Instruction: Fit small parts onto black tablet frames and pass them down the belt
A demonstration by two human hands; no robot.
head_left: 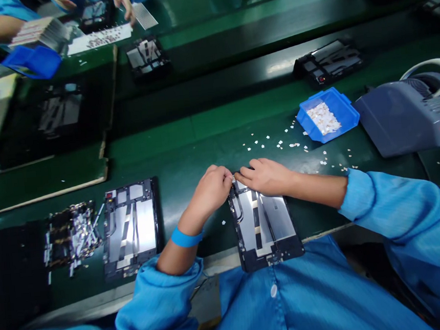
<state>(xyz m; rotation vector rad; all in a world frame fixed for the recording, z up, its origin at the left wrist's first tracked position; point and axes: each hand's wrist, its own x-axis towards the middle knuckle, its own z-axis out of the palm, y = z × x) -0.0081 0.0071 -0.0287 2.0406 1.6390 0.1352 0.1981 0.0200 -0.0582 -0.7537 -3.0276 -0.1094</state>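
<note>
Both hands are bunched right at the far end of an open tablet chassis (264, 223) that sits on the green tabletop (202, 135) directly in front of the person. The left hand (210, 189) comes in from the lower left with the wrist bent and a blue wristband (186, 238) just below it; its fingers are curled in tight with the tips pinched together at the chassis' top edge. The right hand (269, 175) reaches across from the right, palm down, knuckles up, fingers folded onto that same top edge, so the two hands nearly touch. Both grips are closed down small, but whatever is pinched between the fingertips is too tiny to make out, so I can't tell what they actually have hold of.

The chassis lies flat, long axis running away from the person and leaning a bit to the left at the far end, with its near end hanging at the tabletop's edge over the blue smock. Its shiny inner plate faces up.

A second chassis (131, 226) lies to the left in the same orientation. A blue bin (344, 108) of small white pieces sits to the upper right, with loose white bits (280, 143) scattered between it and the hands, and a grey tape dispenser (401, 118) sits beside the bin.
</note>
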